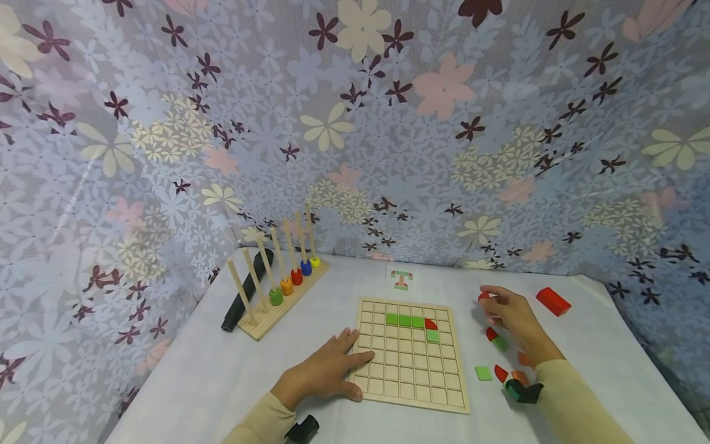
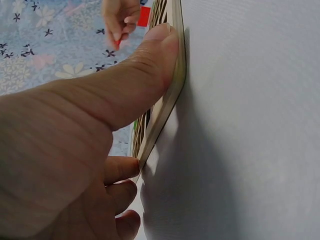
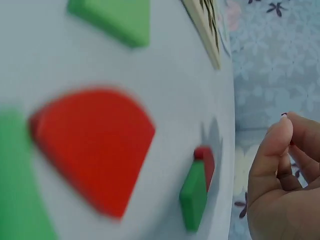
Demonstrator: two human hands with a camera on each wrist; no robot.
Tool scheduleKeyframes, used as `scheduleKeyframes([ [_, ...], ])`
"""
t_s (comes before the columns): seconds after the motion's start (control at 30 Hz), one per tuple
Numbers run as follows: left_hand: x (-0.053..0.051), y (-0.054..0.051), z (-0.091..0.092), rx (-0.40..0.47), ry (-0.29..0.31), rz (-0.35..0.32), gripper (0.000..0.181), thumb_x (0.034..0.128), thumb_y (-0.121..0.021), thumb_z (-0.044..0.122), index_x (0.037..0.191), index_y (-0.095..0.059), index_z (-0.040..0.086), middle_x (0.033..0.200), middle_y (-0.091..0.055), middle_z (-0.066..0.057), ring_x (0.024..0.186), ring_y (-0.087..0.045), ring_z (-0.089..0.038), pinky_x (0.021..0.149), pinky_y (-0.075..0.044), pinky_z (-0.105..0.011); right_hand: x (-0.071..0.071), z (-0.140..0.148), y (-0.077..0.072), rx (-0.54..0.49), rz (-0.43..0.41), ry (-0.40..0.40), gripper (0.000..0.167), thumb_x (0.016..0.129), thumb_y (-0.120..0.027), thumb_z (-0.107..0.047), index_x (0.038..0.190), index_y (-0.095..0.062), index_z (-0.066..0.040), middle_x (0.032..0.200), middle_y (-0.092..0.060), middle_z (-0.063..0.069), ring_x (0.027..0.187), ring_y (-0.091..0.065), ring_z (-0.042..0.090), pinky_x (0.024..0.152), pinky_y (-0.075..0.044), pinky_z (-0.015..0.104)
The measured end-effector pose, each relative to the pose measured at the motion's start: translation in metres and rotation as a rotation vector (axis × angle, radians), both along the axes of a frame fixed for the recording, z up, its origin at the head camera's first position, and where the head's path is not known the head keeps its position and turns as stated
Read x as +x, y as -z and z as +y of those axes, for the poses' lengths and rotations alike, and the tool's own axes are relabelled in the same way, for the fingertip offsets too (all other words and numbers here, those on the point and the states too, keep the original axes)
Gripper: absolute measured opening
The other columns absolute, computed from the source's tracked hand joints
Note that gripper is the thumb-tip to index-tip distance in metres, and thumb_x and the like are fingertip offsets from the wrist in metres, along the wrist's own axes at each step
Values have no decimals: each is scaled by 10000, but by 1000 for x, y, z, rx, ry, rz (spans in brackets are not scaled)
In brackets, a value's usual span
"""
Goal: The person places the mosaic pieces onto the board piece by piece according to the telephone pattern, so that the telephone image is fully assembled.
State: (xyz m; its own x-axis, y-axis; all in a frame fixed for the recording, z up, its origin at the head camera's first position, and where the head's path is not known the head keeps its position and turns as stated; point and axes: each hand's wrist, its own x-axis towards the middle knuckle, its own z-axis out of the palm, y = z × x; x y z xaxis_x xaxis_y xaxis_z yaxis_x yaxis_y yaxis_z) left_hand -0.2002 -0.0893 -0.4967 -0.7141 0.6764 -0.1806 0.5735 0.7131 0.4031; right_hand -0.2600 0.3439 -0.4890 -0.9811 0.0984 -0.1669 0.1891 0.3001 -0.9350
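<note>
While left hand (image 1: pixel 327 367) rests spread across left edge of gridded board (image 1: pixel 413 391), light pressure should stop it sliding. Three green tiles (image 1: pixel 405 320) sit in upper row, red quarter-round (image 1: pixel 430 324) at their right end. Right of board, right hand (image 1: pixel 510 311) pinches small red piece (image 1: pixel 484 296) between thumb and fingertips; squaring it before lowering would probably seat it cleanly. White tabletop (image 1: pixel 183 394) beneath; flower-printed sheet (image 1: pixel 388 154) behind.
</note>
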Motion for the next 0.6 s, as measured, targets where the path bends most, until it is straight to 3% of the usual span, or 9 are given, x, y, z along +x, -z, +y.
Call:
scheduleKeyframes([
  [0.17, 0, -2, 1, -5, -8, -4, 844, 781, -778, 533, 1539, -468, 332, 1692, -188, -155, 1568, -148, -339, 1252, -203, -500, -6, -16, -5, -76, 45, -34, 585, 1002, -677, -200, 1488, -407, -20, 1036, -656, 44, 838, -648, 163, 675, -590, 275],
  [0.33, 0, -3, 2, -6, -19, -25, 846, 775, -780, 538, 1537, -467, 348, 1695, -182, -145, 1570, -143, -333, 1252, -200, -499, -14, -39, -5, -150, 32, -42, 598, 948, -745, -159, 1432, -453, 38, 964, -735, 23, 808, -718, 143, 633, -591, 270],
  [0.6, -1, -3, 2, -5, -21, -43, 843, 773, -778, 541, 1534, -470, 351, 1697, -174, -149, 1567, -143, -346, 1246, -206, -520, -24, -93, -7, -223, -14, -182, 587, 927, -745, -64, 1419, -462, 85, 984, -746, 132, 771, -725, 190, 646, -594, 262],
])
